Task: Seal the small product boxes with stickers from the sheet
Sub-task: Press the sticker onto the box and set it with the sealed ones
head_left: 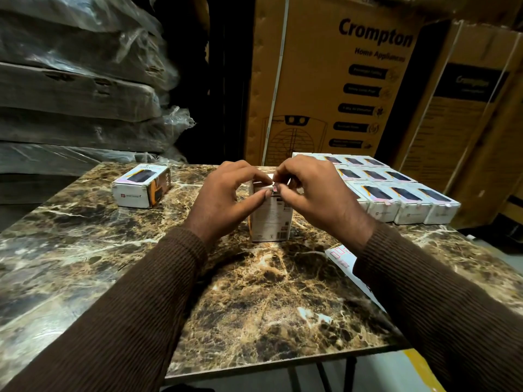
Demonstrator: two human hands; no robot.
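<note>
From the head camera, a small white cardboard product box [271, 219] stands upright at the middle of the brown marble-patterned table [254, 292]. The left hand [226, 199] grips the box's top, thumb and fingers curled round it. The right hand [308, 193] pinches a small pink-edged sticker [274, 185] at the box's top edge. Right of the box, near it, lies the white sticker sheet [343, 258]; beyond that, rows of matching white boxes [396, 190]. Left of the box lies one more [141, 185].
</note>
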